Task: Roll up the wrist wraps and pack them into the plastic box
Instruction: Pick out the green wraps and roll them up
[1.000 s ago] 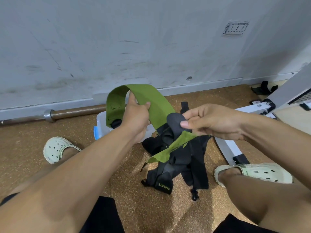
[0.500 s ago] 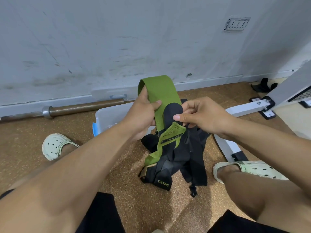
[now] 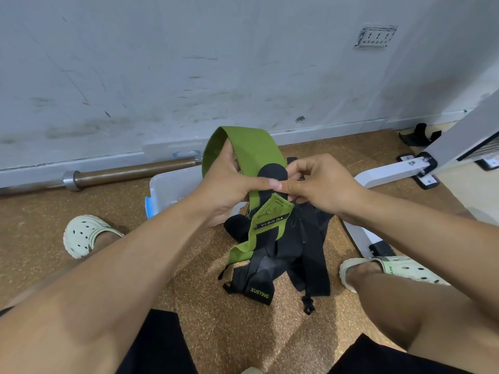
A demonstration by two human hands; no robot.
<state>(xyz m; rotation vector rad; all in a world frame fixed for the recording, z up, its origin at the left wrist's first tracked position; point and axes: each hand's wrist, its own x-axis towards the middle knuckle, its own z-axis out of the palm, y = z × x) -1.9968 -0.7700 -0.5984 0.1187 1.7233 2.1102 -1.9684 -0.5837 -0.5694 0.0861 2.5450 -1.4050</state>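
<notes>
A green wrist wrap [image 3: 253, 152] with a black velcro end arches up between both hands, and its labelled tail hangs down to the floor. My left hand [image 3: 229, 184] grips the wrap's band from the left, thumb on the black end. My right hand [image 3: 321, 184] pinches the same black end from the right. Below them a heap of black wrist wraps [image 3: 286, 255] lies on the cork floor. The clear plastic box [image 3: 167, 190] with a blue latch stands behind my left forearm, mostly hidden.
A barbell [image 3: 108, 176] lies along the wall at the left. A white bench frame [image 3: 391, 174] runs along the right. My feet in pale clogs [image 3: 83, 236] rest on either side of the heap.
The green wrap's loop has swung from the left to upright over my hands. Both hands have come together until their fingertips meet on the black end.
</notes>
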